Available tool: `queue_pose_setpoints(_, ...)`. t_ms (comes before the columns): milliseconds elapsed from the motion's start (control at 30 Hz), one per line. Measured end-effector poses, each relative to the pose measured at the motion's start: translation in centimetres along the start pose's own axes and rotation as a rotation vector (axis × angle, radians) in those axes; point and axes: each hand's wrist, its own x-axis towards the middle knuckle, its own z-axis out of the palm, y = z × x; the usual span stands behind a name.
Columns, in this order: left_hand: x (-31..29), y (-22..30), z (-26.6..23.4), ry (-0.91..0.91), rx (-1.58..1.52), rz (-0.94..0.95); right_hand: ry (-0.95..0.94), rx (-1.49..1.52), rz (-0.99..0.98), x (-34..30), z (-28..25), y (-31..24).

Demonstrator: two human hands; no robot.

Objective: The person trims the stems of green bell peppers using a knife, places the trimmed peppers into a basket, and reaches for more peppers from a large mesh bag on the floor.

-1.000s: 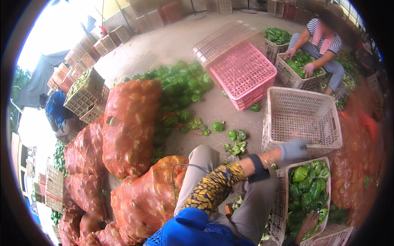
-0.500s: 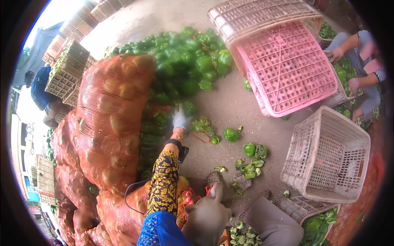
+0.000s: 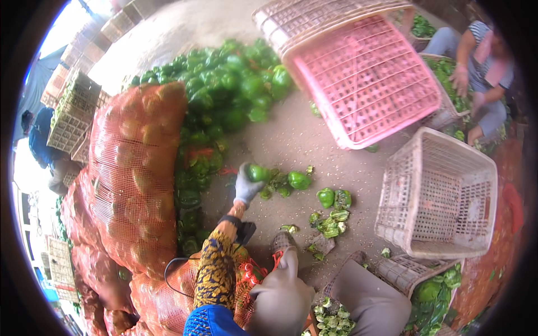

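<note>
My left hand, in a pale glove, is closed around a green bell pepper above the floor. My left forearm wears a black-and-yellow patterned sleeve and a dark wristband. Just right of the hand lie a wilted clump of peppers and another whole green pepper. Beyond the hand spreads a large heap of green peppers. My right hand does not show.
Tall red mesh sacks stand along the left. A pink crate lies tipped at the upper right, with a whitish crate below it. A co-worker handles peppers at far right. Pepper scraps litter the floor.
My left hand has come away from the heap's edge, now with a green pepper in its grasp. The whole view has shifted, so the surroundings sit further left.
</note>
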Motion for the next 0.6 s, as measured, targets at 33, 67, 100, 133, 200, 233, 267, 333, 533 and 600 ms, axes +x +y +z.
queue_pose_setpoints(33,-1.9,2.3,0.3,-0.144,-0.221,0.024,-0.034,-0.048,-0.2,-0.6,-1.0,1.2)
queue_pose_setpoints(67,-2.0,8.2,5.4,-0.416,-0.381,0.093,0.06,0.023,-0.059,-3.5,-0.9,4.2)
queue_pose_setpoints(100,-5.1,10.4,2.5,-0.482,-0.544,0.082,0.061,0.126,-0.168,-1.2,-0.4,3.9)
queue_pose_setpoints(133,-7.1,14.2,1.9,-0.556,-0.51,0.166,0.094,0.247,-0.228,0.5,0.5,5.1)
queue_pose_setpoints(200,-11.0,22.3,2.0,-0.769,-0.456,0.303,-0.074,0.612,-0.297,0.8,0.0,6.8)
queue_pose_setpoints(233,-13.3,26.6,2.2,-0.857,-0.421,0.402,-0.229,0.751,-0.155,-1.0,-1.9,2.0)
queue_pose_setpoints(267,-15.5,30.6,1.0,-0.88,-0.351,0.53,-0.372,0.895,-0.162,-1.7,-3.1,-1.0)
queue_pose_setpoints(333,-20.4,37.6,0.4,-1.004,-0.211,0.793,-0.569,1.152,-0.164,-3.4,-4.5,-3.9)
queue_pose_setpoints(533,-39.9,45.9,6.6,-1.366,-0.032,1.27,-0.78,1.8,-0.085,-6.2,-7.1,-0.3)
queue_pose_setpoints(600,-45.0,44.5,10.1,-1.387,-0.076,1.413,-0.573,1.884,-0.025,-5.5,-6.7,5.4)
